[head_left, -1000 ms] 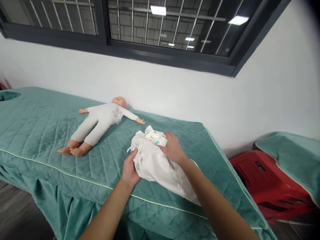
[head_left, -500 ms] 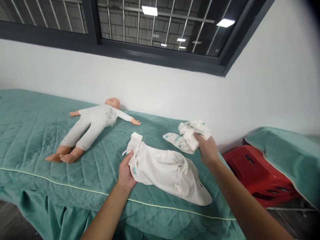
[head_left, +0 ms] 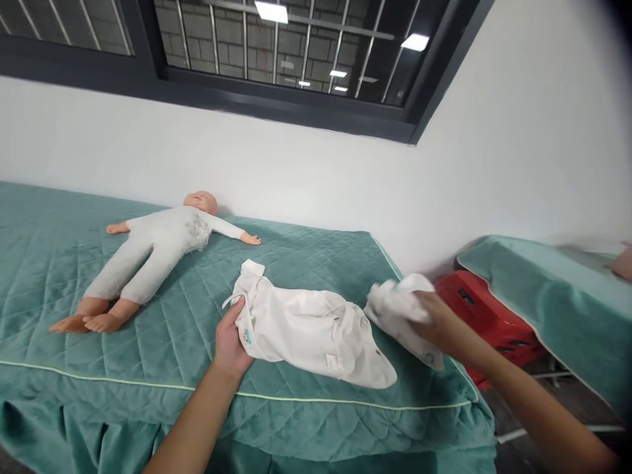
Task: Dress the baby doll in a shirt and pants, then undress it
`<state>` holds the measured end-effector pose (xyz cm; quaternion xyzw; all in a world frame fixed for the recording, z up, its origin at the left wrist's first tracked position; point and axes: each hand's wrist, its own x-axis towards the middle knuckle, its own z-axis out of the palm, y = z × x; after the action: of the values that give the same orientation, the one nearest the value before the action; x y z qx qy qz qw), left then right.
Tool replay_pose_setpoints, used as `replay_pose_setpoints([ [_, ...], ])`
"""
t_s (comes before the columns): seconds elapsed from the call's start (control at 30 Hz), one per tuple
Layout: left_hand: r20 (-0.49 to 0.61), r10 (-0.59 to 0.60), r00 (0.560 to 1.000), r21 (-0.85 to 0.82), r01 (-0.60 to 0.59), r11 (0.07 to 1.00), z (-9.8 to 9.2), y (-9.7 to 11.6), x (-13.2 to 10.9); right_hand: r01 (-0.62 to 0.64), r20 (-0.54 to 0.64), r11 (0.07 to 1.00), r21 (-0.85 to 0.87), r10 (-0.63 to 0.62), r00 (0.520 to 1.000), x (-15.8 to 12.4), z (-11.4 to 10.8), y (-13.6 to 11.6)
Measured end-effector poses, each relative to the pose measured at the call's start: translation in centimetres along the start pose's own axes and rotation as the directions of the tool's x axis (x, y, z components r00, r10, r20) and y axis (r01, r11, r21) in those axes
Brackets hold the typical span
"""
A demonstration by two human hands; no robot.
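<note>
My left hand (head_left: 232,339) is closed on the collar end of a white baby garment (head_left: 306,329), which lies stretched out across the green quilted bed cover (head_left: 316,253). A small printed patch shows beside my fingers. Over the bed's right edge, my right hand (head_left: 437,319) grips a bunched white cloth with green print (head_left: 402,306); it is blurred, and its exact kind cannot be made out. On the left of the bed a baby doll (head_left: 158,243) lies on its back, arms spread, with a white cloth body and a worn grey patch on its chest.
A red plastic stool (head_left: 484,313) stands past the bed's right end. Beyond it is another green-covered bed (head_left: 543,283), with part of a skin-toned object (head_left: 623,261) at the picture's edge. The white wall and a dark-framed barred window (head_left: 276,105) border the back.
My right hand has carried the bunched cloth rightward, lifting its trailing part off the bed. My left hand keeps its hold on the garment. The view has shifted a little to the right.
</note>
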<state>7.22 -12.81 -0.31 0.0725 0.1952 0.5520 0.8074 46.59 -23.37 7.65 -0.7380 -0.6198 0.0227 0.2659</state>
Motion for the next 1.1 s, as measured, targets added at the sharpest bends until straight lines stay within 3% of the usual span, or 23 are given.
replay_pose_setpoints([
  [0.07,0.008,0.001,1.0,-0.009,0.0,1.0,0.1,0.0,-0.1,0.128,0.239,0.986,-0.107,-0.099,0.966,-1.0,1.8,0.9],
  [0.1,0.012,0.002,1.0,-0.008,-0.002,1.0,0.1,0.0,-0.1,0.168,0.271,0.975,-0.144,-0.125,0.954,-1.3,2.4,0.9],
  [0.23,0.024,0.015,1.0,0.009,-0.015,1.0,0.1,0.0,-0.1,0.264,0.183,0.923,-0.278,-0.219,0.958,-1.7,3.2,-0.5],
  [0.4,0.059,0.007,0.998,-0.002,-0.007,1.0,-0.2,-0.1,0.1,0.286,0.326,0.897,-0.337,-0.174,0.929,-1.0,3.7,-2.0],
  [0.63,0.05,0.001,0.999,0.01,-0.001,1.0,-0.1,0.1,-0.2,0.214,0.204,0.895,-0.392,-0.143,0.969,0.4,2.6,-1.8],
  [0.73,0.015,-0.005,1.0,0.006,0.005,1.0,0.1,0.1,-0.4,0.123,0.091,0.889,-0.441,-0.092,0.992,0.4,1.8,-0.6],
  [0.83,0.02,0.005,1.0,0.024,-0.005,1.0,0.1,0.0,-0.4,0.068,0.104,0.891,-0.449,-0.024,0.994,-0.5,2.3,1.2],
  [1.0,0.076,0.015,0.997,0.036,-0.018,0.999,-0.1,-0.1,-0.3,0.088,0.106,0.947,-0.307,-0.058,0.993,-2.0,3.3,2.8],
  [1.1,0.093,0.016,0.996,0.042,-0.02,0.999,-0.2,-0.1,-0.3,0.009,0.09,0.974,-0.228,0.012,0.996,-2.0,2.6,3.6],
])
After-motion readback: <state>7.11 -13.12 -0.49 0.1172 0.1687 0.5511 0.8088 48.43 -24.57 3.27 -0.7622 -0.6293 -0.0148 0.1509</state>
